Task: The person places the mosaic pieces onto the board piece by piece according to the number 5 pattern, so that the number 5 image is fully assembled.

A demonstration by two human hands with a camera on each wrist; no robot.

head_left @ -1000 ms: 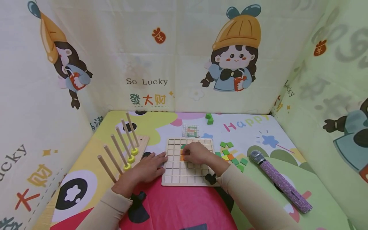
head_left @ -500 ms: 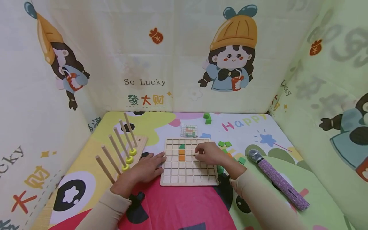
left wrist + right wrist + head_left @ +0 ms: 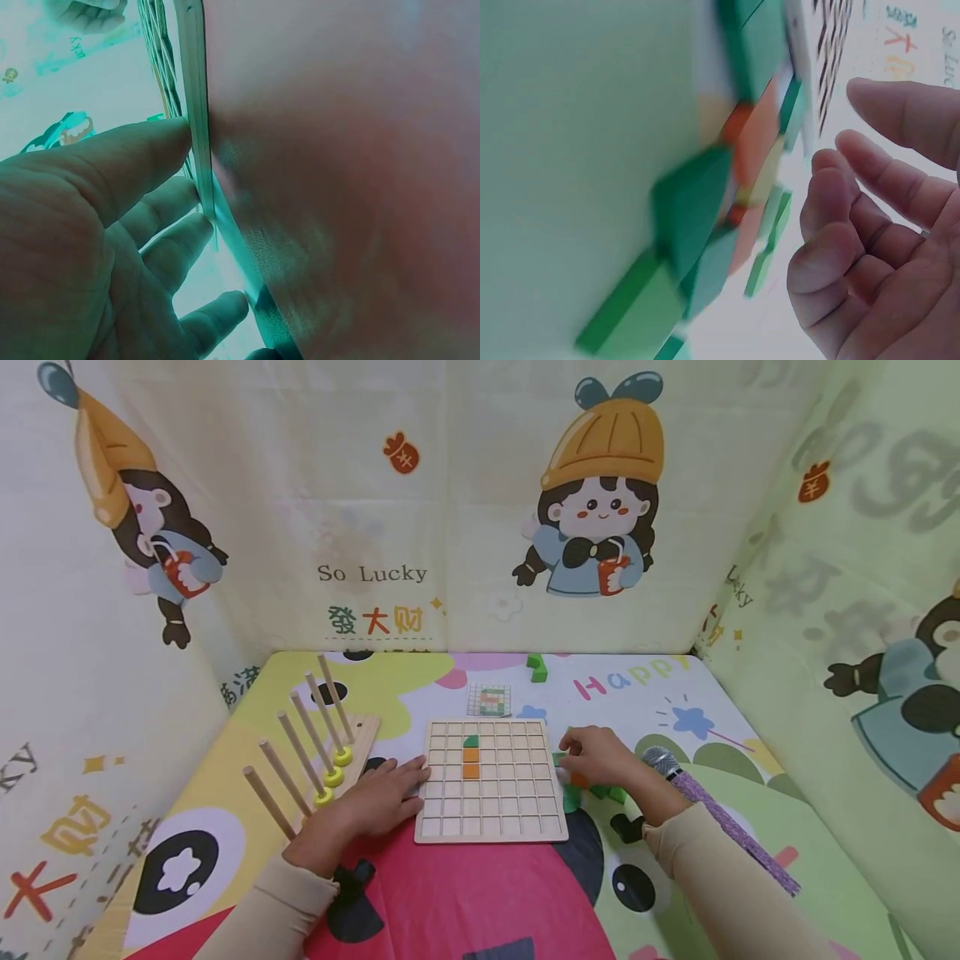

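Observation:
A wooden grid board (image 3: 517,806) lies flat on the table. One green tile with a rounded corner (image 3: 471,741) and two orange square tiles (image 3: 471,771) sit in a column in its upper left part. My left hand (image 3: 384,800) rests at the board's left edge, its fingers extended and touching the rim in the left wrist view. To the board's right, my right hand (image 3: 600,756) hovers over loose tiles with nothing between its loosely bent fingers. In the right wrist view a dark green tile (image 3: 694,199) and an orange tile (image 3: 757,142) lie beside that hand.
Behind the board is a small pattern card (image 3: 490,700), with a green block (image 3: 537,668) further back. A peg stand (image 3: 367,731) with several upright rods and yellow rings (image 3: 342,756) stands on the left. A glittery purple microphone (image 3: 738,827) lies right of the right forearm.
My right hand has moved right, from the orange tiles on the board, off the board to the loose tiles. The left hand has stayed at the left edge.

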